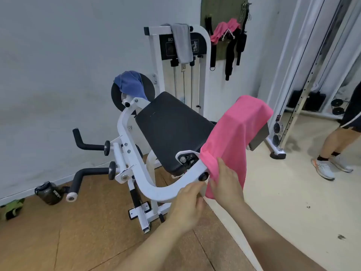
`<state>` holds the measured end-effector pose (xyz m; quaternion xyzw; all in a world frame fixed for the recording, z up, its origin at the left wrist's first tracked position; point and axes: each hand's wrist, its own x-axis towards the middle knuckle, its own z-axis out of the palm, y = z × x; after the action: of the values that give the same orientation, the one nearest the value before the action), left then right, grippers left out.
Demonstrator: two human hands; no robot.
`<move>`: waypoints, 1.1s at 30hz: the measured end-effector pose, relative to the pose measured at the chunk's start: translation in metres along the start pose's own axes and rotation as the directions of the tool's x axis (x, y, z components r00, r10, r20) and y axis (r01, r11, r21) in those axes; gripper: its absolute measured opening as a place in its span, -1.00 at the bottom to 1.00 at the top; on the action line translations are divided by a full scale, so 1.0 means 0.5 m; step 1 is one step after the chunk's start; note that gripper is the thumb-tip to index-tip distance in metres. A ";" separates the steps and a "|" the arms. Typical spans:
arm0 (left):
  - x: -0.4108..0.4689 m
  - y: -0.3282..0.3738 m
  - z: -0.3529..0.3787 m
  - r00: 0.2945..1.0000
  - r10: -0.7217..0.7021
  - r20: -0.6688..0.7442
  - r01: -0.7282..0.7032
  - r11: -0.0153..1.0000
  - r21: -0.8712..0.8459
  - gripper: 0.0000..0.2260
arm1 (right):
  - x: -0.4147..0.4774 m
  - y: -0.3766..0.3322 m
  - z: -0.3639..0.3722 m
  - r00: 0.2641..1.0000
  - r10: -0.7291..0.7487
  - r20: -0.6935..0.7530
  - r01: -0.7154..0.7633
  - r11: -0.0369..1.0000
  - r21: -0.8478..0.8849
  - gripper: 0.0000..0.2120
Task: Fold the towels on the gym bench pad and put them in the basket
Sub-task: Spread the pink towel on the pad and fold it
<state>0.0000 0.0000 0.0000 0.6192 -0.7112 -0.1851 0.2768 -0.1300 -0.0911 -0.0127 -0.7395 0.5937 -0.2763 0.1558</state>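
Note:
A pink towel (237, 133) hangs over the right side of the black bench pad (172, 128) and the white machine arm (166, 189). My right hand (226, 182) grips the towel's lower edge, fingers curled into the cloth. Just below the white arm, my left hand (188, 204) reaches toward the same hanging edge with relaxed fingers and holds nothing. A blue towel (130, 84) is draped over the round weight disc at the pad's far left. A grey towel (182, 43) hangs from the machine's top bar. No basket is in view.
Black padded handles (88, 145) stick out at the left. A dark water bottle (48, 192) lies on the floor by the wall. More pink cloth (224, 30) hangs on a wall rack. Another person's legs (332, 153) stand at the right, beside a cable rack.

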 end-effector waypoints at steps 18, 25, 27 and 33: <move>0.222 0.012 -0.132 0.993 0.052 0.110 0.022 0.811 -0.585 -0.88 | 0.120 -0.054 -0.243 0.903 -0.051 0.427 -0.310 0.611 0.728 -0.77; 0.171 0.035 -0.289 0.961 0.036 0.275 0.146 0.777 -0.612 -0.71 | 0.123 -0.106 -0.270 0.922 -0.259 0.289 0.106 0.885 0.454 -0.82; 0.153 0.044 -0.307 0.925 -0.037 0.378 0.128 0.967 -0.219 -0.65 | 0.121 -0.110 -0.261 0.926 -0.298 0.233 0.284 0.954 0.091 -0.74; 0.067 0.101 -0.340 0.922 0.335 0.196 -0.385 0.856 0.346 -0.71 | 0.070 -0.131 -0.203 0.903 -0.417 0.107 0.381 0.889 0.253 -0.80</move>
<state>0.0640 -0.0112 0.1684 0.5034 -0.8528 -0.0289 0.1358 -0.1333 -0.0989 0.1129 -0.8428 0.3790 -0.3086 0.2252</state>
